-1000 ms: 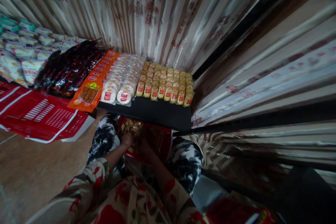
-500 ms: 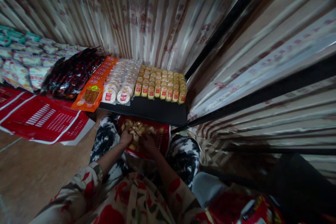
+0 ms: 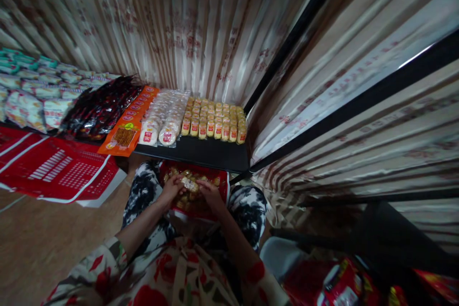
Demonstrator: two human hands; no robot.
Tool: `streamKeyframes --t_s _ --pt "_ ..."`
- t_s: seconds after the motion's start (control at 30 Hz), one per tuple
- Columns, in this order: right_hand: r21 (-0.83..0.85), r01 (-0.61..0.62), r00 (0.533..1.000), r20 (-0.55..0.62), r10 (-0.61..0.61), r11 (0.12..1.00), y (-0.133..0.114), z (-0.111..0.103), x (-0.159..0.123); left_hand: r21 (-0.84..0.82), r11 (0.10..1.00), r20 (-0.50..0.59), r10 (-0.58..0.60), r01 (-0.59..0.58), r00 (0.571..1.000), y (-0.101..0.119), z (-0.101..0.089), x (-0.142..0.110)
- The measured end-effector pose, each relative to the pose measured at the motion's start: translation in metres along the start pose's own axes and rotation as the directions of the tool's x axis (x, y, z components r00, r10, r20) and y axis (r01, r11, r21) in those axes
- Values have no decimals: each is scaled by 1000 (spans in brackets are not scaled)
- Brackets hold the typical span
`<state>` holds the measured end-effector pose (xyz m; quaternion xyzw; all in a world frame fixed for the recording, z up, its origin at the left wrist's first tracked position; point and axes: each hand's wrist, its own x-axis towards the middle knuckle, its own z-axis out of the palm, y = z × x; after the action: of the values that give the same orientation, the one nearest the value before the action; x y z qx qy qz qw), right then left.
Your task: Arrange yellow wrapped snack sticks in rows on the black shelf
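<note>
Between my knees a red bag [image 3: 224, 189] lies open, with many small gold-wrapped snacks [image 3: 182, 202] inside. Over it, my left hand [image 3: 173, 187] and my right hand [image 3: 211, 192] hold a small wrapped snack [image 3: 190, 184] between their fingertips, the left at one end and the right at the other. Its wrapper looks clear and shiny. Just beyond, rows of small yellow wrapped snacks [image 3: 214, 122] with red labels stand on a black shelf [image 3: 201, 153].
Left along the shelf are white round packs [image 3: 167, 135], an orange packet [image 3: 125, 136], dark packets [image 3: 102, 107] and white bags [image 3: 25, 105]. A red carrier bag [image 3: 68, 165] hangs below. Black frame bars [image 3: 297, 153] and a pleated curtain [image 3: 201, 24] enclose the right and back.
My hands have come up a little from the gold-wrapped snacks, and a wrapped snack now shows between them. The view has shifted slightly.
</note>
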<state>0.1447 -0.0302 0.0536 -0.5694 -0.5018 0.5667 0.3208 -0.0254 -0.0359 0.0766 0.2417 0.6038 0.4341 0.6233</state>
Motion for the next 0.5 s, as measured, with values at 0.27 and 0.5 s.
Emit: streamKeyframes --t_s 0.27,0.5 --pt "121 43 998 -44 -38 992 -51 -19 -13 30 994 129 98 -102 987 21 3 -19" --pt "220 64 995 -83 -46 973 -79 -23 -8 -56 990 185 -119 131 975 31 16 -31"
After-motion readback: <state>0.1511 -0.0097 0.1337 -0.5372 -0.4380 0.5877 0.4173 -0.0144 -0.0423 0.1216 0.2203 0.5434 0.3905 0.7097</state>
